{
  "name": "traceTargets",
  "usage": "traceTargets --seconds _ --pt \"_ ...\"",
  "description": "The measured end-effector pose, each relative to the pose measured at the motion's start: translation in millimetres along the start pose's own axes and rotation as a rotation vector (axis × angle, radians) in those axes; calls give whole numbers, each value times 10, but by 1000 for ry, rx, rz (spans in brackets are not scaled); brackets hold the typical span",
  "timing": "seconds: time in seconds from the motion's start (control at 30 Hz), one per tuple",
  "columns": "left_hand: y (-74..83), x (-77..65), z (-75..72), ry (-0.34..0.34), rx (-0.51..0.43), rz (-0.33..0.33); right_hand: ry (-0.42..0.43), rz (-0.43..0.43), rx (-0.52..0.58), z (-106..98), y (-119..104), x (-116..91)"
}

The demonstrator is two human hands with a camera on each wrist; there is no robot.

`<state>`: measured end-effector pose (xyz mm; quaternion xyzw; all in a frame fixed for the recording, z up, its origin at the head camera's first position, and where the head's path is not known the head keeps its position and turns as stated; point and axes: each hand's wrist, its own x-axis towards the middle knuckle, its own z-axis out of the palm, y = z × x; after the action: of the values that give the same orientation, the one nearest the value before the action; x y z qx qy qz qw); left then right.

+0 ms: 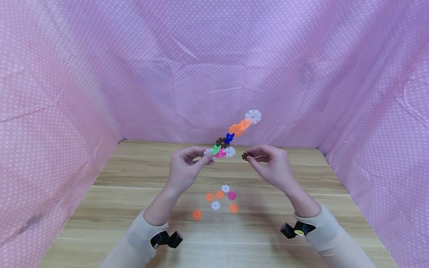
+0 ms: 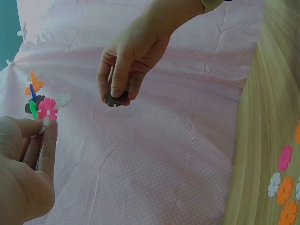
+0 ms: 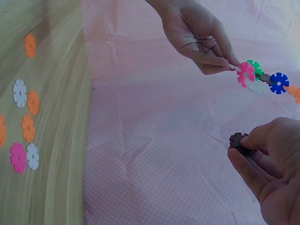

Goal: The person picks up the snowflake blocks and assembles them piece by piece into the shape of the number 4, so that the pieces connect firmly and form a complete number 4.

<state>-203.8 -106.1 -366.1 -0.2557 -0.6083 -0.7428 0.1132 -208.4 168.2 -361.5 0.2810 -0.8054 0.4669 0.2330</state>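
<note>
My left hand [image 1: 186,167] pinches a white notched disc at the near end of a chain of interlocking plastic discs, held above the table. The chain runs up and away to the right: a green disc [image 1: 216,149], a pink disc [image 3: 245,74], a white disc [image 1: 230,152] off to the side, a brown disc [image 1: 221,142], a blue disc [image 3: 279,83], orange discs [image 1: 236,130] and a white disc [image 1: 253,117] at the far tip. Between thumb and fingers, my right hand [image 1: 273,166] holds a loose brown disc [image 3: 238,140], apart from the chain.
Below the hands, several loose discs lie on the wooden table [image 1: 134,193]: orange [image 1: 197,214], white [image 1: 215,205] and pink [image 1: 231,195]. Pink dotted cloth [image 1: 214,82] hangs behind and along both sides. Each wrist wears a black camera [image 1: 166,239].
</note>
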Motion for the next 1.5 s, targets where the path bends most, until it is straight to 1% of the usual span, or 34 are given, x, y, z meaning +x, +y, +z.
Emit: traceTargets --seconds 0.23,0.57,0.83,1.07,1.17,1.3,1.5 --pt "0 7 -1 -1 -1 7 21 -40 -9 -45 -74 33" --pt "-17 10 -7 -7 -2 2 69 -154 -25 -74 -131 41" --pt "-27 15 37 -25 -18 -38 122 -276 -75 -81 -171 63" --pt "-5 65 41 -13 -10 -41 149 -368 -135 -107 -204 123" --pt "8 71 39 -6 0 -44 154 -394 -133 -111 -211 132" --pt "14 67 57 -14 -1 -46 166 -421 -115 -100 -214 141" --pt "-1 57 117 -21 -6 -48 169 -424 -106 -89 -234 119"
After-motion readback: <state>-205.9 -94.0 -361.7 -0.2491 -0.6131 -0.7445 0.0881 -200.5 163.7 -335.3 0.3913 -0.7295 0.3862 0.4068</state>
